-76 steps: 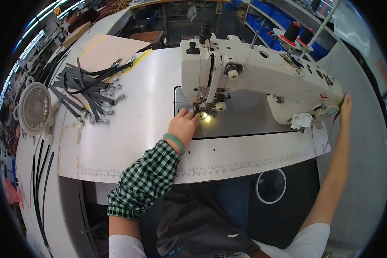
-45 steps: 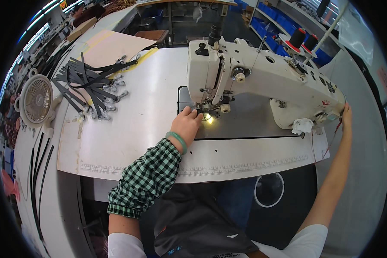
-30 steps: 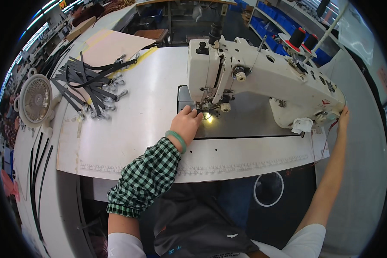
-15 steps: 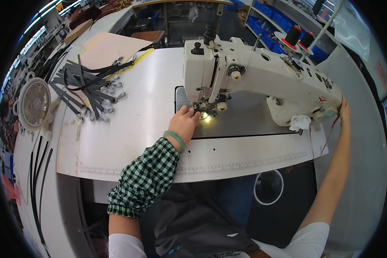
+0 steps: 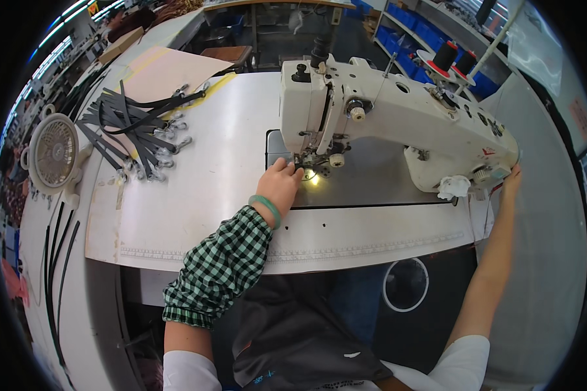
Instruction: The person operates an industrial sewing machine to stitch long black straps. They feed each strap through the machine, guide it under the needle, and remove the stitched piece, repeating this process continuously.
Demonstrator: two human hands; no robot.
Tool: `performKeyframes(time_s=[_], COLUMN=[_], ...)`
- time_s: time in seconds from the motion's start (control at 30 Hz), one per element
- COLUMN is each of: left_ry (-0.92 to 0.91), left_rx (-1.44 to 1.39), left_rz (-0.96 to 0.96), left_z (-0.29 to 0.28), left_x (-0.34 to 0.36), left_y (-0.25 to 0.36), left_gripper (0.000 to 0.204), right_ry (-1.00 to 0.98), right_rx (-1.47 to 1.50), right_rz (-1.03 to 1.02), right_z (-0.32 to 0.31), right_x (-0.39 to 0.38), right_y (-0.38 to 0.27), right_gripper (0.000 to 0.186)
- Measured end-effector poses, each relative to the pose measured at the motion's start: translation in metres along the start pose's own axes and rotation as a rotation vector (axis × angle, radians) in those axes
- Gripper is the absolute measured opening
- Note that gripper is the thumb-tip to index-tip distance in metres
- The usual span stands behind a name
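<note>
A white sewing machine [image 5: 404,98] stands on the table, its lamp lighting the needle area [image 5: 314,179]. Right beside the presser foot, my left hand [image 5: 279,186] rests on the machine bed with its fingers bent together. Whatever those fingers pinch is too small or hidden to make out. A green bangle [image 5: 267,210] circles that wrist, above a checked sleeve cover [image 5: 218,267]. At the machine's right end, my right hand [image 5: 512,184] is on the handwheel [image 5: 519,158], fingers curled over its edge and partly hidden.
Grey straps with metal clasps [image 5: 134,130] lie piled on the left of the table near a pinkish sheet [image 5: 176,70]. Beyond the left edge are a small fan [image 5: 53,151] and dark strips [image 5: 57,280]. Black thread spools [image 5: 445,56] stand behind the machine. A ruler strip [image 5: 372,249] lines the front edge.
My right hand has slid down and slightly toward me along the handwheel, its forearm shifting left. My left hand stays by the presser foot.
</note>
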State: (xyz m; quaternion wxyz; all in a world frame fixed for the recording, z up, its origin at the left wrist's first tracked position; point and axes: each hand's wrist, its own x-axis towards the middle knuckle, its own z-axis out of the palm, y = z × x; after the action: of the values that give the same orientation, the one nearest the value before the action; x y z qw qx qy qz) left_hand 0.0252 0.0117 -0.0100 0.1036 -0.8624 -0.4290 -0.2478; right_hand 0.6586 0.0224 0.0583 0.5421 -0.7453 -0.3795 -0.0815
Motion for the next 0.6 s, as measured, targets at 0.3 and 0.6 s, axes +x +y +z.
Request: performKeyframes(time_s=[0.3,0.6], left_ry=[-0.085,-0.084], left_rx=[-0.017,-0.041], left_rz=[-0.037,-0.044], left_z=[-0.006,-0.002], left_x=[0.001,0.004], left_y=[-0.001,0.001], left_gripper=[0.035,0.032], right_ry=[-0.265,0.084], right_rx=[-0.068,0.024], right_rz=[0.092,-0.038], right_z=[-0.019,-0.01], right_x=[0.025,0.011], right_y=[-0.016,0.002], right_gripper=[0.054,0.059])
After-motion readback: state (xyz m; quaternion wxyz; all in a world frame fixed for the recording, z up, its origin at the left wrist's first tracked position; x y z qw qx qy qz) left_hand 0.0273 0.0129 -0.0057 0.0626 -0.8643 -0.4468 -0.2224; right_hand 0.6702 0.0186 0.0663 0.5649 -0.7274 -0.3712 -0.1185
